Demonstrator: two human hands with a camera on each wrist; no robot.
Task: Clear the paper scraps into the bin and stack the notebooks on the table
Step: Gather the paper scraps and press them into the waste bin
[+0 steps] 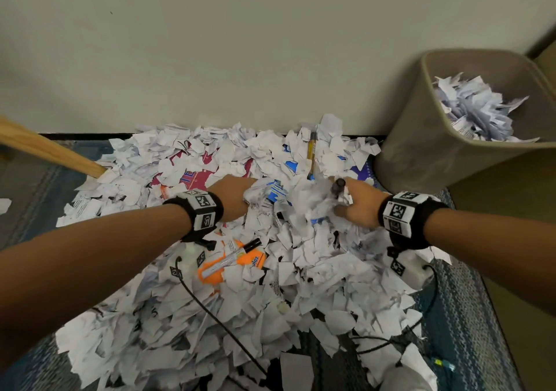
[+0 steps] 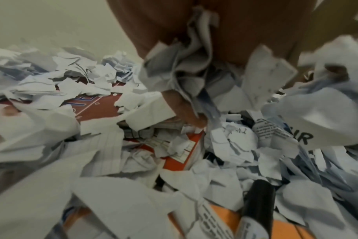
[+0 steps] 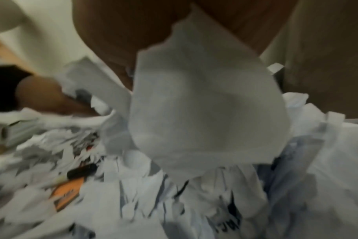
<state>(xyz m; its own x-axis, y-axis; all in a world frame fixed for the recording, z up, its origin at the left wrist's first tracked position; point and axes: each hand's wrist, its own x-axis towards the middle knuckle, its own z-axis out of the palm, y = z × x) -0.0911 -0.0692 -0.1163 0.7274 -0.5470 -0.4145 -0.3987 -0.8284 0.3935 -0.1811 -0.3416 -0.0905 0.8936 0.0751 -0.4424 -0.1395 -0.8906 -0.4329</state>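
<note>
Nearest me, paper scraps cover the rug. Mid-heap, my left hand and right hand bunch a wad (fingers curled in). Red notebook buried beyond; bin, far-right corner, half full. Mostly undone.

One tan plastic bin. Two hands. Three marker pens: a white one with a black cap, a yellow one, a dark one. Red, orange and purple notebooks, one each. Torn white paper scraps were too many to count.
</note>
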